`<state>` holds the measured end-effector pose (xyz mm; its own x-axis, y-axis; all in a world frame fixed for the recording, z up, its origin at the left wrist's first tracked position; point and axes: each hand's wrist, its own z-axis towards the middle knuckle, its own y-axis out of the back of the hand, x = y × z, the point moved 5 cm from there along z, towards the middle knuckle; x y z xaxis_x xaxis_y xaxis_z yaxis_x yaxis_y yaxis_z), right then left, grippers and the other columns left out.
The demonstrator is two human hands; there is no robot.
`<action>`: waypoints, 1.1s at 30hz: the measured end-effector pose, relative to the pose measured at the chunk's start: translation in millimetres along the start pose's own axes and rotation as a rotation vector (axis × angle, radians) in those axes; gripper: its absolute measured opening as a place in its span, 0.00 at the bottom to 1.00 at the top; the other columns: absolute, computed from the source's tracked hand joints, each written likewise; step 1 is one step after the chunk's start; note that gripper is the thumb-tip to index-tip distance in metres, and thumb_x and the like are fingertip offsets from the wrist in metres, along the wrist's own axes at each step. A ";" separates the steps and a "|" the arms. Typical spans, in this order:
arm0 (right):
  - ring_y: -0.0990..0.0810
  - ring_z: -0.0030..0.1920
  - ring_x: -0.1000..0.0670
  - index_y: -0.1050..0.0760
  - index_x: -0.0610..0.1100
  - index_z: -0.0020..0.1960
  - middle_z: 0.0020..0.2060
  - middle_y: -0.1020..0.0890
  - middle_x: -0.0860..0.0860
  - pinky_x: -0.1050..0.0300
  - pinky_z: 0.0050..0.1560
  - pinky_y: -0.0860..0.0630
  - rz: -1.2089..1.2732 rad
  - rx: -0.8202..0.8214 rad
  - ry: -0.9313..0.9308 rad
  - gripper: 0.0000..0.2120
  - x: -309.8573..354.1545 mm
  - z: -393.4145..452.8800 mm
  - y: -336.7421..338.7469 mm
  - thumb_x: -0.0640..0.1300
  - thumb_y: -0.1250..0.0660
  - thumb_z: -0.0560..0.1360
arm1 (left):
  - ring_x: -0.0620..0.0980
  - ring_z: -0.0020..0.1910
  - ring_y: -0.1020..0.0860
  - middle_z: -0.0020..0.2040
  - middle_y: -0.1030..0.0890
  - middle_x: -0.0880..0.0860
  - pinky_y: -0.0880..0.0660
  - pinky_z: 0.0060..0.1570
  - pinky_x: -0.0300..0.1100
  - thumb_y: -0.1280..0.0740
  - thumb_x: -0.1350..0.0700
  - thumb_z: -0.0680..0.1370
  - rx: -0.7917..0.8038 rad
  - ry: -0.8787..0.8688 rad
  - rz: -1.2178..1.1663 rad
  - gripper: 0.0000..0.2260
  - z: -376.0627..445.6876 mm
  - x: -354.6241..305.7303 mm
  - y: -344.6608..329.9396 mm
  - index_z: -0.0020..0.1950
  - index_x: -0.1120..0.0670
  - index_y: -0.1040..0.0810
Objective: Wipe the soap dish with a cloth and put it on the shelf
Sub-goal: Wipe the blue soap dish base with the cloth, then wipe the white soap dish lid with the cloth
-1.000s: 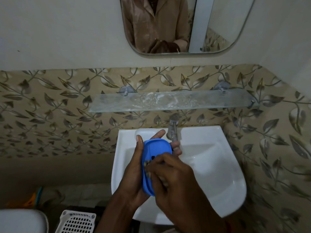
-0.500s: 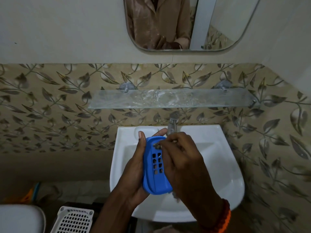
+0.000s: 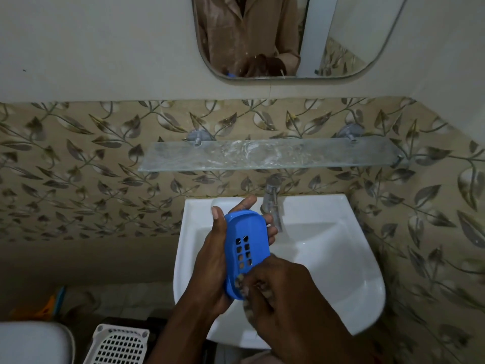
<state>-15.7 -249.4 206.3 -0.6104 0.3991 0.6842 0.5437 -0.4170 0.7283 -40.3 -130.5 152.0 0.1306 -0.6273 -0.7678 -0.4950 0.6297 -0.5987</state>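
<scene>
A blue oval soap dish (image 3: 245,232) with square drain holes is held tilted over the white sink (image 3: 328,258). My left hand (image 3: 217,261) cups it from the left and behind, thumb on its upper rim. My right hand (image 3: 283,290) presses a small dark cloth (image 3: 240,283) against the dish's lower end; most of the cloth is hidden under the fingers. The glass shelf (image 3: 267,155) hangs on the wall above the sink and carries nothing but white smears.
A metal tap (image 3: 271,200) stands at the back of the sink, just right of the dish. A mirror (image 3: 288,35) is above the shelf. A white perforated basket (image 3: 118,345) and a white rounded object (image 3: 31,342) sit at the lower left.
My right hand with the cloth has slid from the dish's top end down to its lower end. The left hand keeps holding the dish, which has shifted only slightly.
</scene>
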 end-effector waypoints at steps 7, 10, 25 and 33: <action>0.24 0.53 0.56 0.24 0.51 0.57 0.53 0.26 0.56 0.61 0.52 0.21 -0.116 0.077 0.102 0.09 11.3 -0.3 -2.9 0.45 0.35 0.77 | 0.57 0.55 0.15 0.60 0.15 0.61 0.16 0.54 0.49 0.45 0.32 0.73 -0.025 -0.031 -0.065 0.30 4.7 -5.8 7.9 0.63 0.48 0.17; 0.25 0.55 0.52 0.28 0.52 0.60 0.57 0.30 0.56 0.57 0.47 0.23 -0.342 0.061 0.045 0.11 -2.3 5.4 2.1 0.45 0.39 0.78 | 0.57 0.53 0.14 0.59 0.15 0.61 0.16 0.53 0.50 0.46 0.33 0.76 -0.087 -0.002 -0.098 0.30 4.5 0.5 21.4 0.63 0.50 0.16; 0.18 0.54 0.41 0.22 0.35 0.53 0.48 0.15 0.41 0.54 0.53 0.23 0.123 -0.082 -0.601 0.22 -151.7 178.1 -108.8 0.56 0.37 0.79 | 0.66 0.75 0.33 0.79 0.41 0.61 0.41 0.70 0.71 0.33 0.26 0.68 -0.282 0.274 -0.348 0.46 -26.9 33.0 118.0 0.78 0.50 0.40; 0.23 0.62 0.35 0.24 0.34 0.61 0.60 0.20 0.35 0.45 0.62 0.26 0.090 -0.005 -0.623 0.14 -166.7 238.6 -136.5 0.40 0.41 0.80 | 0.72 0.58 0.20 0.65 0.21 0.69 0.29 0.62 0.68 0.14 0.45 0.58 -0.140 0.422 -0.479 0.46 -12.7 47.5 136.9 0.71 0.59 0.26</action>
<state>149.3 -64.2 1.8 -0.1113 0.7627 0.6371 0.5740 -0.4740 0.6677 -112.8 -79.9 36.5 0.0300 -0.9677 -0.2505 -0.5770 0.1878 -0.7948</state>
